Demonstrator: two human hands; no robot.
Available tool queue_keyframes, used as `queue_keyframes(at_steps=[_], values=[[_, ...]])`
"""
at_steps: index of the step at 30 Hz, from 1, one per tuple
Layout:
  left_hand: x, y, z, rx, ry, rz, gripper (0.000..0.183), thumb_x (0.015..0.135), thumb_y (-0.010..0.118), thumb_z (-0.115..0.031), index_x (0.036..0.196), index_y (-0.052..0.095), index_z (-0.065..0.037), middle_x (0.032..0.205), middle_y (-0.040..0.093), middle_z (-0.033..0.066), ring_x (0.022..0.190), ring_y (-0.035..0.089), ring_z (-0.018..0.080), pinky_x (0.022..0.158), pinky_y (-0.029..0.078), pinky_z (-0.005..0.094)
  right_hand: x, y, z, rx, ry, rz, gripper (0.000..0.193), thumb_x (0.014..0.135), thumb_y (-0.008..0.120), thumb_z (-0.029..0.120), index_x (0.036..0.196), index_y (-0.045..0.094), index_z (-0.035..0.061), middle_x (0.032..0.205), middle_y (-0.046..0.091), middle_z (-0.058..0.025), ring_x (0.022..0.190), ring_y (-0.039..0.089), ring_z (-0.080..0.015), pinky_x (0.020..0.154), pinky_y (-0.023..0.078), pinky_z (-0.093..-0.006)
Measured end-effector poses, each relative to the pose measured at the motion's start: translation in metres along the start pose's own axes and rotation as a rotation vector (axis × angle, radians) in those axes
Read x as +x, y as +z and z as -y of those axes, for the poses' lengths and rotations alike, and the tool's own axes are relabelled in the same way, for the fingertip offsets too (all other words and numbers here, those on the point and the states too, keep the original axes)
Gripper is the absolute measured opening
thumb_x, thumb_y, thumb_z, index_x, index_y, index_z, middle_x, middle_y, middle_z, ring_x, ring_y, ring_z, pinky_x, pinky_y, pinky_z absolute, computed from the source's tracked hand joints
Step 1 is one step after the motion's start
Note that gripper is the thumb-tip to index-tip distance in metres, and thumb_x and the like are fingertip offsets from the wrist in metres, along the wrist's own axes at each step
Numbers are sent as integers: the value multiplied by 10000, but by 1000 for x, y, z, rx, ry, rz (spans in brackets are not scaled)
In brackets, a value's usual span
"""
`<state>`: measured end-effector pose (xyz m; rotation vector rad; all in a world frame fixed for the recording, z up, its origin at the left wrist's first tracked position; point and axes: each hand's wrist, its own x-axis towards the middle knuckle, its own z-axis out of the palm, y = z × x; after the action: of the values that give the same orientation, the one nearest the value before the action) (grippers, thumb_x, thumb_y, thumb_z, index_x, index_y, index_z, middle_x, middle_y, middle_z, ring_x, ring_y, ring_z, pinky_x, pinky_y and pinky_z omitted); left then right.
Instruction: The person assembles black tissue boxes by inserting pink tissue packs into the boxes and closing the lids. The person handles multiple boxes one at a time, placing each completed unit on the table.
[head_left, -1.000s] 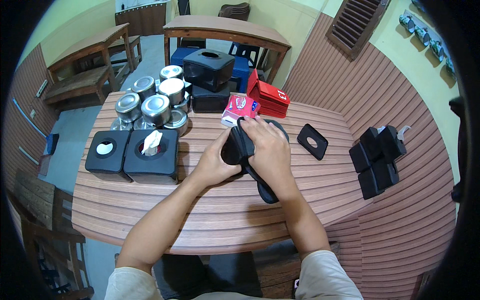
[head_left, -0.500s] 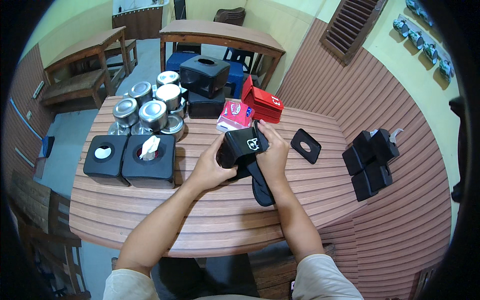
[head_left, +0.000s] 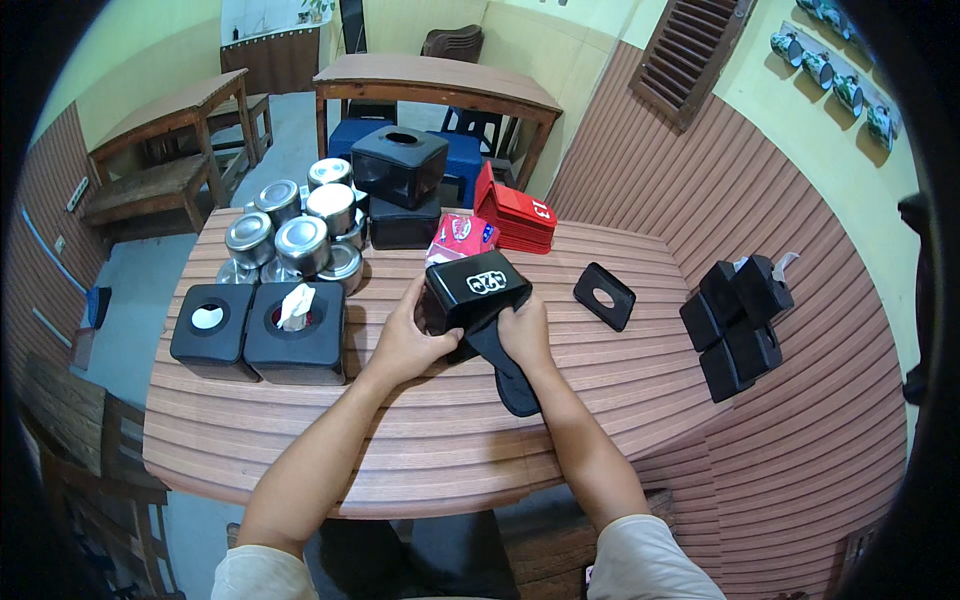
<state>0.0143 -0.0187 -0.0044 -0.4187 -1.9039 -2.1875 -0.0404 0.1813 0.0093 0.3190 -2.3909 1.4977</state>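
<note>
My left hand (head_left: pixel 408 335) grips a glossy black tissue box (head_left: pixel 462 275) with a white emblem, holding it tilted above the table. My right hand (head_left: pixel 524 330) is closed on a black cloth (head_left: pixel 512 382), against the box's right end; the cloth's lower part hangs toward the table. A flat black lid (head_left: pixel 604 298) with an oval hole lies to the right of my right hand. Just behind the box sits a red and white tissue pack (head_left: pixel 462 238). The inside of the held box is hidden.
Two black tissue boxes (head_left: pixel 295 345) stand at the left front. Behind them are stacked metal tins (head_left: pixel 302 245), and more black boxes (head_left: pixel 400 165) at the back. Folded red signs (head_left: pixel 515 218) stand by the tissue pack. Several black dispensers (head_left: pixel 735 325) hang on the right wall.
The held box has turned so its emblem side faces up more. My right hand has shifted down from the box's upper right edge to its lower right, with the cloth.
</note>
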Motion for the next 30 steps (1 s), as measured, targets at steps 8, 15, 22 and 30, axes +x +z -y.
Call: queue_keyframes(at_steps=[8,15,22,30], values=[[-5,-1,-1,14,-19,31,1063,782,950,-112,1611,290,-30,1479,552,182,1394,553,281,1182,440,409,-3,-8,11,-99,-136,-18,544,812,556,-111,1323,708,-3,1142,741,-331,1124,719,-485,962,570,-471],[-9,0,-20,468,329,5,1235,714,983,-250,1652,214,-14,1553,471,259,1514,445,371,1286,318,459,-6,-37,56,-621,-661,-100,694,760,676,-110,1413,708,123,1456,696,-125,1404,613,-335,1204,401,-547],[-16,11,-38,500,217,6,1107,692,918,-175,1612,346,52,1469,579,316,1392,597,422,1162,478,435,-20,-12,63,-590,-760,63,466,877,642,33,1315,764,135,1400,733,-66,1341,658,-304,1145,438,-567],[-15,10,-36,506,215,-36,1000,671,902,-149,1545,452,35,1328,690,265,1221,715,373,1034,569,417,-6,-15,47,-535,-673,-80,420,868,728,28,1284,769,70,1315,769,-133,1279,700,-346,1078,524,-462]])
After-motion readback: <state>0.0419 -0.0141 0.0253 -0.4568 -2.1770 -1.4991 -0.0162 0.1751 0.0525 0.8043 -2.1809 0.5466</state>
